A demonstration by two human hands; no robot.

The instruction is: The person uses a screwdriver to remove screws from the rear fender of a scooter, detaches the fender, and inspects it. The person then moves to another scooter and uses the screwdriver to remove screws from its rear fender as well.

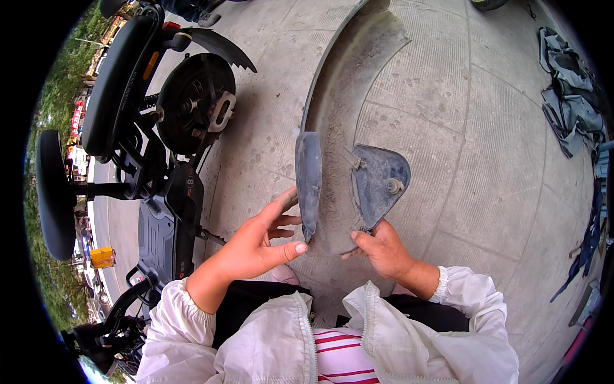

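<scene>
A muddy fender between two bare hands, stretching away beyond the fingertips.
The right hand pinches its near end, thumb on the inner face, just below the grey side flap with a bolt. The left hand is unclenched, fingers spread beside the other flap; whether they touch it, I cannot tell. Left of those fingers stands a black scooter; well right of the right fingers lies grey cloth.

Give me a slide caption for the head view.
The right hand grips a dirt-caked curved fender by its near end, the left hand open alongside, with a black scooter at left.
</scene>
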